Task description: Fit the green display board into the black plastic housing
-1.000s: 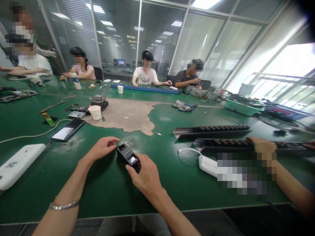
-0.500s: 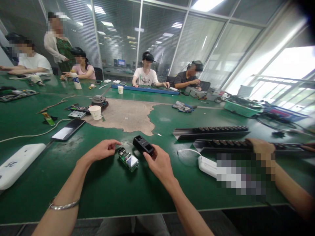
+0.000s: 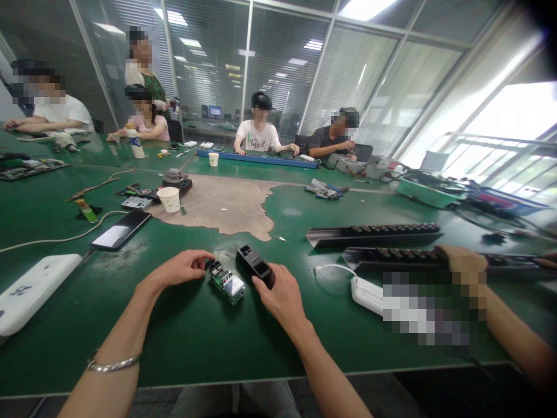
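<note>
In the head view, the right hand [image 3: 282, 293] grips the near end of a black rectangular plastic casing [image 3: 250, 261], thumb on its near left side. The casing is just to the right of a small green circuit board with a bright screen [image 3: 227, 283], which lies on the green table [image 3: 183, 348]. The left hand [image 3: 183, 268] is loosely open, forefinger reaching towards the board's far left end (whether it touches, I cannot tell). Farther left lies a black phone with a glossy face [image 3: 122, 230]; beyond the hands stands a white paper cup [image 3: 169, 200]. On the right, a co-worker's hand [image 3: 463, 258] rests over a long dark metal rail [image 3: 400, 256].
</note>
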Action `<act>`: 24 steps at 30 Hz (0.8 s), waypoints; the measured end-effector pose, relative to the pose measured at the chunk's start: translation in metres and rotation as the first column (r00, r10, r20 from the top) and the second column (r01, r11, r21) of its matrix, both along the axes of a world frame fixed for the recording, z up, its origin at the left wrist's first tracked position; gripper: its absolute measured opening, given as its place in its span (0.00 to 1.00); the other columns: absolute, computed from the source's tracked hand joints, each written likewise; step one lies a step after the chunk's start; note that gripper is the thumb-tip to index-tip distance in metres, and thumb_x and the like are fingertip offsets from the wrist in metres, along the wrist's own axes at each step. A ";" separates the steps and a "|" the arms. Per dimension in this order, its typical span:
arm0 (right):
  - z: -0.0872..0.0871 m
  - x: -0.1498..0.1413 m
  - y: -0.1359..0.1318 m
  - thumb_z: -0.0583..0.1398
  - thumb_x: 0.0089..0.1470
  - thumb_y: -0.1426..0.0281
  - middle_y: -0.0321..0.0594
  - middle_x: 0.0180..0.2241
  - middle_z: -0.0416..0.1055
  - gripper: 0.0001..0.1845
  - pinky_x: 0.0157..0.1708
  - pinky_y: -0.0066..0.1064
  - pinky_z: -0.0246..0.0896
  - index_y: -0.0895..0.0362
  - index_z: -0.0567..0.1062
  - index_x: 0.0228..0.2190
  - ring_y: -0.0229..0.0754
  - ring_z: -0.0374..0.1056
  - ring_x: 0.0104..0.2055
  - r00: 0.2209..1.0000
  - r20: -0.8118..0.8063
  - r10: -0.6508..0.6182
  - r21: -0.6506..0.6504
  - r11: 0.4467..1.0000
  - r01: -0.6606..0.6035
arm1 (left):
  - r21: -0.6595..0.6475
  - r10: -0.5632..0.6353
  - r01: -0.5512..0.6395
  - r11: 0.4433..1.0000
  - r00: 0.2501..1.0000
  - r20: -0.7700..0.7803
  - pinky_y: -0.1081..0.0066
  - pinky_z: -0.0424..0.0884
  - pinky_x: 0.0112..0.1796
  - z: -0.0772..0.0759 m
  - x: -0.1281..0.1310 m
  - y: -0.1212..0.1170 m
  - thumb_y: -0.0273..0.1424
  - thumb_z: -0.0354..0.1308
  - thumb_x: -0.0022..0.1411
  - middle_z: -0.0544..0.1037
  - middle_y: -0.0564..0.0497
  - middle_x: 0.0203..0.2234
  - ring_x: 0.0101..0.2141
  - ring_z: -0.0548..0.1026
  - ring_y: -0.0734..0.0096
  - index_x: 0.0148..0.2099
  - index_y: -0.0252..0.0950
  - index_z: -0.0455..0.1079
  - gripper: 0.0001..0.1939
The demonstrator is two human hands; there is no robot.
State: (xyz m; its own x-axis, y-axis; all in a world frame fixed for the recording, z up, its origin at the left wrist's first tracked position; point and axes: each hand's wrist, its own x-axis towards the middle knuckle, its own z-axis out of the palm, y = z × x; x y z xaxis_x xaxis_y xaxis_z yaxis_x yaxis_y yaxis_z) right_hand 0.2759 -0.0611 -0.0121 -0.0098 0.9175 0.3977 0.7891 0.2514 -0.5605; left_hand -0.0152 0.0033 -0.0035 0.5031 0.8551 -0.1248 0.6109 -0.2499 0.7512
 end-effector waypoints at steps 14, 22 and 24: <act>0.029 -0.038 -0.020 0.63 0.52 0.64 0.37 0.31 0.73 0.10 0.31 0.30 0.61 0.55 0.75 0.36 0.40 0.66 0.30 0.961 -0.215 0.173 -0.015 0.983 -0.181 | 0.021 0.031 -0.031 0.999 1.000 -0.001 0.73 0.63 0.30 0.003 0.003 -0.003 0.29 0.55 0.53 0.72 0.53 0.28 0.29 0.69 0.69 0.52 0.35 0.70 0.22; 0.031 -0.046 -0.031 0.64 0.51 0.63 0.40 0.34 0.71 0.15 0.37 0.33 0.61 0.55 0.73 0.40 0.44 0.66 0.37 0.982 -0.028 0.184 -0.026 0.982 -0.185 | 0.050 0.002 -0.001 0.999 1.000 -0.008 0.72 0.63 0.31 0.001 0.002 0.000 0.29 0.55 0.54 0.72 0.53 0.28 0.29 0.69 0.68 0.52 0.34 0.70 0.22; 0.030 -0.046 -0.031 0.64 0.52 0.64 0.40 0.35 0.70 0.16 0.38 0.33 0.61 0.55 0.73 0.42 0.44 0.66 0.37 0.981 -0.010 0.192 -0.041 0.980 -0.193 | 0.046 -0.002 0.002 0.999 1.000 -0.009 0.72 0.63 0.31 0.001 0.002 0.000 0.29 0.55 0.54 0.72 0.53 0.29 0.30 0.69 0.68 0.53 0.34 0.70 0.23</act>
State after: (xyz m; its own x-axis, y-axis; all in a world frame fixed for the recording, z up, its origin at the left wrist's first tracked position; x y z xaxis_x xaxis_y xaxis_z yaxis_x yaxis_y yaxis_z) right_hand 0.2304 -0.0925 0.0181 -0.1856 0.9143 0.3601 0.7248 0.3748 -0.5781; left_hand -0.0133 0.0037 -0.0029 0.5041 0.8589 -0.0904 0.6173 -0.2851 0.7333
